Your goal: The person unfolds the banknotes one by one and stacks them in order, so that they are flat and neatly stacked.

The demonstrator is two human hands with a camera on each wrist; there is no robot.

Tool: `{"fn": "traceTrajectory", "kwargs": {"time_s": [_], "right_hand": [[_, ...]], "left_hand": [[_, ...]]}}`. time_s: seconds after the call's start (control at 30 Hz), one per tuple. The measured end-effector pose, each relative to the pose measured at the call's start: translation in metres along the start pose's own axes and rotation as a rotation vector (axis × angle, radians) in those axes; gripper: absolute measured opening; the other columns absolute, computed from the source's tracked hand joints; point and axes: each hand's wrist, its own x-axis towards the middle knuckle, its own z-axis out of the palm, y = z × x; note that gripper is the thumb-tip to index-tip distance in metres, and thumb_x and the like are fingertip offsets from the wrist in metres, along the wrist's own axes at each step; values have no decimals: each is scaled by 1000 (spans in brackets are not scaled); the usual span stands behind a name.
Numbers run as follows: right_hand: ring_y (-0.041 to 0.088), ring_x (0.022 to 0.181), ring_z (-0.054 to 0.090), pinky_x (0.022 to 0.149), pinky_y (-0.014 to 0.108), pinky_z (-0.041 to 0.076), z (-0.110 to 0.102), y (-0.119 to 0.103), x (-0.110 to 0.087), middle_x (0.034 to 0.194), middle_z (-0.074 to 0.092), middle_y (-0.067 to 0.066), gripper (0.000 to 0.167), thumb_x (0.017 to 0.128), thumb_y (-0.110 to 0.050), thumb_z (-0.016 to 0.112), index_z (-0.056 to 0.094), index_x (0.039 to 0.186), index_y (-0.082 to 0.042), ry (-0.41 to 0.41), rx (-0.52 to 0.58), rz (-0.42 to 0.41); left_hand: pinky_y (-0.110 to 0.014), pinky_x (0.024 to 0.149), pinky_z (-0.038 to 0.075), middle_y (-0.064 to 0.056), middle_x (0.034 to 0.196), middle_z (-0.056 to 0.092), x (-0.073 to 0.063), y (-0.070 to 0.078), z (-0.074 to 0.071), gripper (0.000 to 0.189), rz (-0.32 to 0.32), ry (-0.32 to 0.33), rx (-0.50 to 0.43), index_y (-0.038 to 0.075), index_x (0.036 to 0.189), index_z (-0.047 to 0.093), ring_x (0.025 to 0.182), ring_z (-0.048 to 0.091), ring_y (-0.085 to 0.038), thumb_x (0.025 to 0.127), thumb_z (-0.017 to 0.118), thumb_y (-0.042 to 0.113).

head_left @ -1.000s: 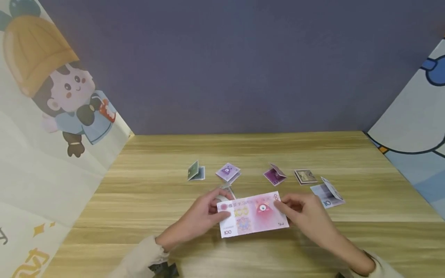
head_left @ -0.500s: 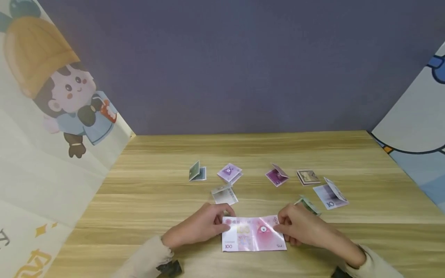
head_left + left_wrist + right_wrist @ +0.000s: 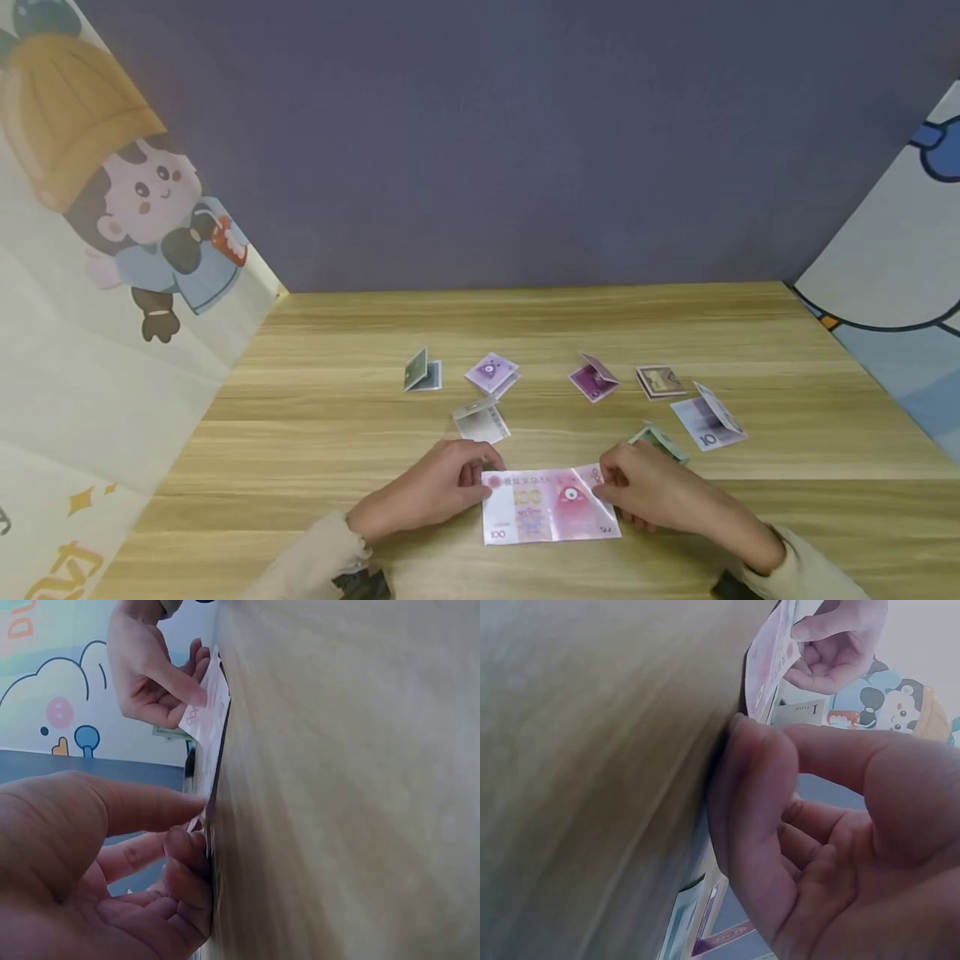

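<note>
A pink 100 play banknote (image 3: 551,506) lies low over the table near its front, unfolded, with a crease down its middle. My left hand (image 3: 442,483) pinches its left end between thumb and fingers. At the other end, my right hand (image 3: 660,492) pinches the right edge the same way. The left wrist view shows the pink banknote (image 3: 213,742) seen nearly edge-on, close to the wood. In the right wrist view, the right fingers (image 3: 754,795) rest by the tabletop, and the left hand (image 3: 844,641) holds the far end.
Several folded notes lie behind the hands: a grey one (image 3: 483,423), a light purple one (image 3: 492,373), a dark green one (image 3: 417,371), a magenta one (image 3: 594,382), a brown one (image 3: 662,382), a blue 10 note (image 3: 707,423) and a green one (image 3: 663,440) partly behind the right hand.
Both hands have lowered the pink banknote toward the table and toward the body since one second ago, uncovering the grey and green notes. Over the last half second little has moved.
</note>
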Motion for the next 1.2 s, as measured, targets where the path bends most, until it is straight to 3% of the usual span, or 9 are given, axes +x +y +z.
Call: {"fn": "traceTrajectory", "kwargs": {"time_s": [0.43,0.7,0.97,1.2], "right_hand": [[1,34,42,33,18,34,0,1,-4,47,49,-9,35,97,-25,64,53,65,-18,0,-75,23],[3,39,42,39,20,35,3,-2,-3,50,47,-10,34,97,-24,63,54,64,-21,22,-159,22],[9,55,43,48,24,37,5,-5,-5,57,48,-8,32,95,-26,65,54,65,-21,34,-223,71],[11,60,41,52,26,36,5,-6,-7,61,47,-7,30,95,-26,66,54,68,-20,45,-241,69]], "left_hand": [[-18,59,46,8,74,53,1,3,3,23,31,33,62,9,111,66,64,48,0,89,72,6],[-19,59,48,9,72,54,-2,4,3,30,-15,13,66,8,116,62,62,49,0,87,72,4],[-19,61,49,8,73,56,-4,6,2,15,3,12,38,12,89,67,66,51,-2,84,71,-1],[-19,61,50,7,73,56,-2,6,2,13,-4,6,37,9,88,68,67,52,-2,83,72,-3]]}}
